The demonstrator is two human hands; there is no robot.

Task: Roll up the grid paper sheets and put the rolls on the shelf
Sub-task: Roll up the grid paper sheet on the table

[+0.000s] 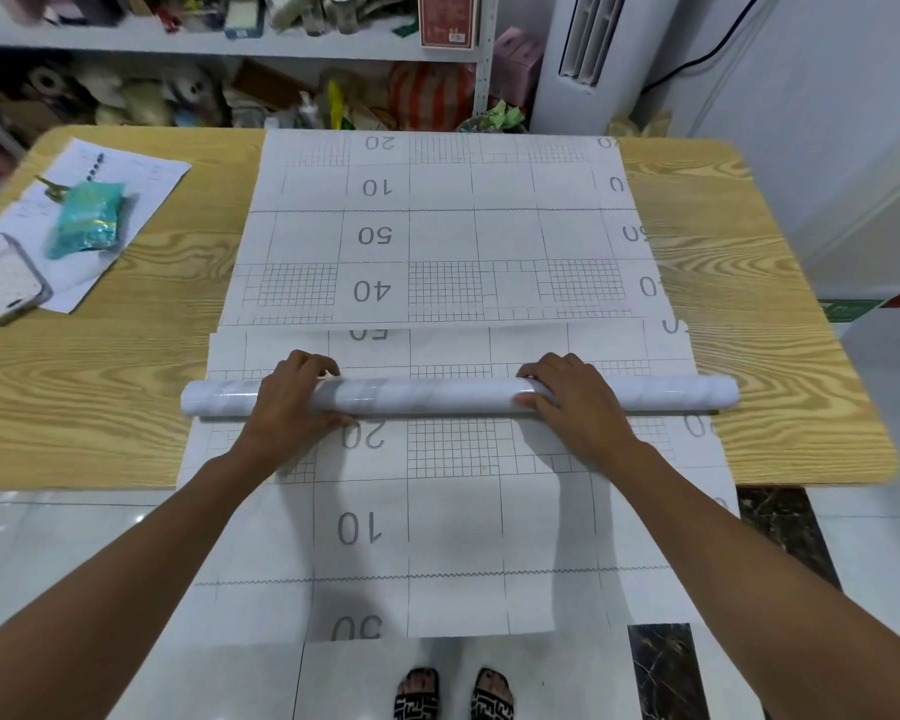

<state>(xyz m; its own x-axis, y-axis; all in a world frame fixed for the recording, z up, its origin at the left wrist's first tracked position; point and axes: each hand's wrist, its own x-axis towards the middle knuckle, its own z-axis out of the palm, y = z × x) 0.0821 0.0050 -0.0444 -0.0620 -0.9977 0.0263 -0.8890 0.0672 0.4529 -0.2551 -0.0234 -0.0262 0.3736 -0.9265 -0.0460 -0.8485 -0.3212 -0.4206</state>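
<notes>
We see 1 roll [437, 394] lying left-to-right across the near grid sheet [453, 511], on the near half of the tabletop [100, 381]. Left hand [297, 392] and right hand [567, 394] both grip the roll, fingers curled over its far side, thumbs on the near side. The unrolled part hangs off the near edge. The 2nd grid sheet [437, 226] lies flat beyond, overlapping the 1st. Shelf [126, 41] is at the far side.

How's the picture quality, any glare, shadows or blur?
Head view: glare streaks the glossy white paper roll; both forearms cast soft shadows on the white grid paper sheet; the cluttered white shelf behind is blurred; the wooden table bows from wide-angle distortion.
</notes>
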